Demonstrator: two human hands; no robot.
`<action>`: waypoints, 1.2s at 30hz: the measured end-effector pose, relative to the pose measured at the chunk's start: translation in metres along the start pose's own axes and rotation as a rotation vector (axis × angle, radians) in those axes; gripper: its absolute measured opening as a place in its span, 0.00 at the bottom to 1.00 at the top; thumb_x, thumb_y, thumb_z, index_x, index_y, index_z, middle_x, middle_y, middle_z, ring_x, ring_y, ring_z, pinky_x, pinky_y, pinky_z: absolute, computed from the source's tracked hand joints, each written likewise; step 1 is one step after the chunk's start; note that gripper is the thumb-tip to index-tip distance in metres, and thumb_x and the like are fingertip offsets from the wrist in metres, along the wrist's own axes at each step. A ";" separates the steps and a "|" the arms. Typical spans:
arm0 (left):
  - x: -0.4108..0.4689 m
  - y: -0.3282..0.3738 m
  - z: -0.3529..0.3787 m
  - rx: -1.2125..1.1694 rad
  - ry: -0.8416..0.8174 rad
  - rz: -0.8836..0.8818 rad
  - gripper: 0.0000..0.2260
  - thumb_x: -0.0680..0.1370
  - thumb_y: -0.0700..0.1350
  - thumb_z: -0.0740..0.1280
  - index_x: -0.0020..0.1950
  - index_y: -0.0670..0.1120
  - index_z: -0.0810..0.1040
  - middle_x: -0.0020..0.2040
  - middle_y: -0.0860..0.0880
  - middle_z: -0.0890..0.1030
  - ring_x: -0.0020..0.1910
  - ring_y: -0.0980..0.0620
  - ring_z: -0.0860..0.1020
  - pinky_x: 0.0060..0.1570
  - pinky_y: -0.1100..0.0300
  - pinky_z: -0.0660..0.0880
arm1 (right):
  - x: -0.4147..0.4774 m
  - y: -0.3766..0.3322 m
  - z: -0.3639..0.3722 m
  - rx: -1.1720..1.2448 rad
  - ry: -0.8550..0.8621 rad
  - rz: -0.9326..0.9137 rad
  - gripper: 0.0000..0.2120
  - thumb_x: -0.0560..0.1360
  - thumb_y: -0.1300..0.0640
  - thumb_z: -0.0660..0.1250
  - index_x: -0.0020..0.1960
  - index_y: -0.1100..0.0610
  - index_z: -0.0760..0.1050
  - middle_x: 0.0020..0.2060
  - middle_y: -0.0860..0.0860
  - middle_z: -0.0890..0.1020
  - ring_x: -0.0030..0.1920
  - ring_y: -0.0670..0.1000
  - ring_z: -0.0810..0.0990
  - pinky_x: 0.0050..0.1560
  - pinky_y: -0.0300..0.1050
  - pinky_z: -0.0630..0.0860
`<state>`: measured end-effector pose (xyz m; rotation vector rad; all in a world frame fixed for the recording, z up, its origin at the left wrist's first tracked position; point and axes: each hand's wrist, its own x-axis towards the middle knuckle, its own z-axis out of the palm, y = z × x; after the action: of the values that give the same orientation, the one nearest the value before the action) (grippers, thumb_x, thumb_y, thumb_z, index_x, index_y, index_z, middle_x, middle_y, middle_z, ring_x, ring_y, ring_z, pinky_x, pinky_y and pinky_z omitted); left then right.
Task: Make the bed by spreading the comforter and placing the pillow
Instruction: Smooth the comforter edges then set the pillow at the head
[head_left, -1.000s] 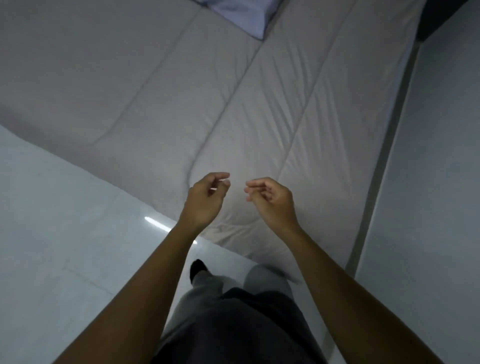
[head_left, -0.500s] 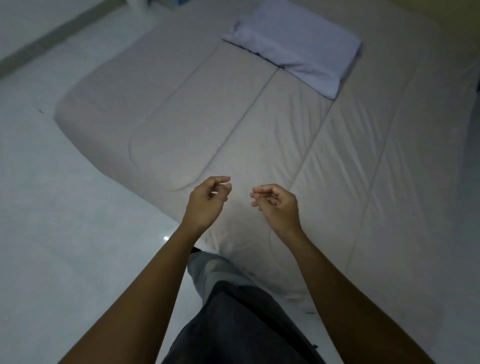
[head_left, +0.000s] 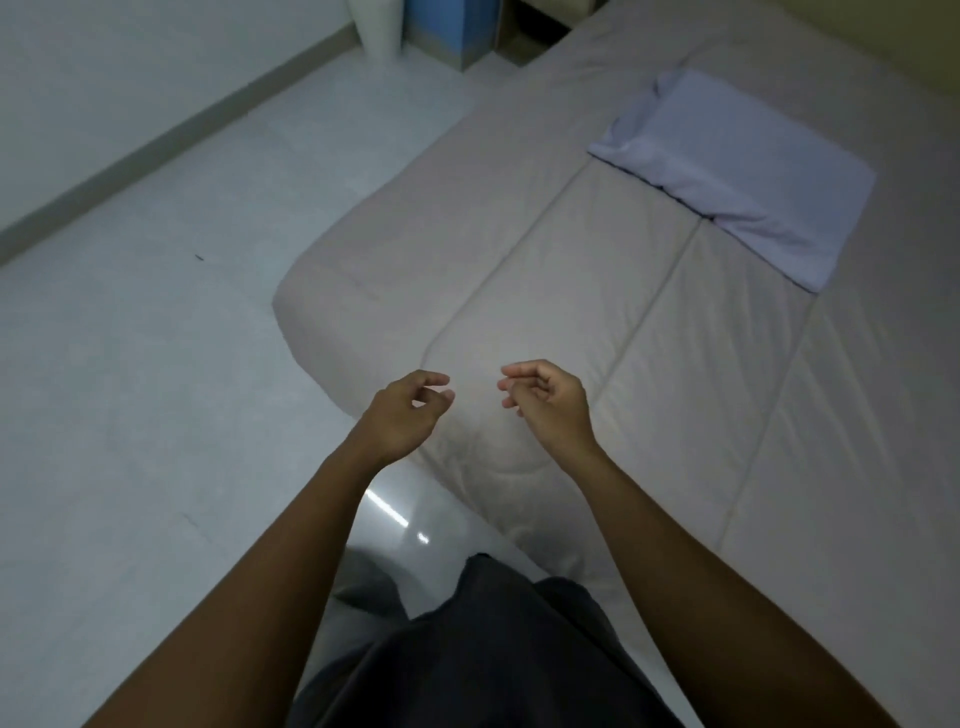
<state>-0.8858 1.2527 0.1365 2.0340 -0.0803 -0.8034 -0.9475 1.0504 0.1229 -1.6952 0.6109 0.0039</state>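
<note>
A beige quilted comforter lies spread flat over the low bed, its near corner rounded toward the floor. A pale lavender pillow rests flat on it at the far right, near the head of the bed. My left hand and my right hand hover side by side above the comforter's near edge. Their fingers hang loosely curled and hold nothing. Neither hand touches the fabric.
Pale tiled floor stretches to the left of the bed, bounded by a wall with a grey skirting. A white cylinder and a blue box stand at the far end. My legs are at the bottom.
The view has swung left and up, bringing the whole pillow, the bed's left edge and the floor into sight. Both hands keep the same loose, empty pose.
</note>
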 end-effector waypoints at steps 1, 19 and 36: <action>0.007 -0.007 -0.023 0.010 -0.009 -0.006 0.17 0.80 0.57 0.64 0.67 0.55 0.76 0.59 0.49 0.80 0.57 0.48 0.80 0.59 0.52 0.77 | 0.008 -0.005 0.022 -0.009 0.006 0.006 0.09 0.71 0.55 0.67 0.47 0.47 0.83 0.42 0.47 0.87 0.40 0.48 0.87 0.39 0.34 0.77; 0.155 -0.025 -0.293 0.203 -0.159 0.005 0.15 0.81 0.53 0.64 0.67 0.51 0.77 0.60 0.47 0.80 0.57 0.47 0.80 0.61 0.52 0.76 | 0.144 -0.091 0.261 0.022 0.170 0.172 0.08 0.74 0.59 0.68 0.47 0.48 0.83 0.41 0.47 0.88 0.38 0.49 0.87 0.40 0.38 0.79; 0.352 -0.028 -0.338 0.272 -0.295 -0.037 0.10 0.80 0.46 0.64 0.59 0.54 0.80 0.54 0.49 0.83 0.49 0.48 0.83 0.44 0.60 0.77 | 0.271 -0.070 0.341 0.217 0.413 0.377 0.07 0.75 0.61 0.68 0.48 0.51 0.82 0.41 0.51 0.87 0.38 0.50 0.86 0.37 0.37 0.78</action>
<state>-0.4244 1.3934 0.0588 2.1580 -0.3351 -1.1647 -0.5754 1.2635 0.0187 -1.3558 1.1912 -0.1416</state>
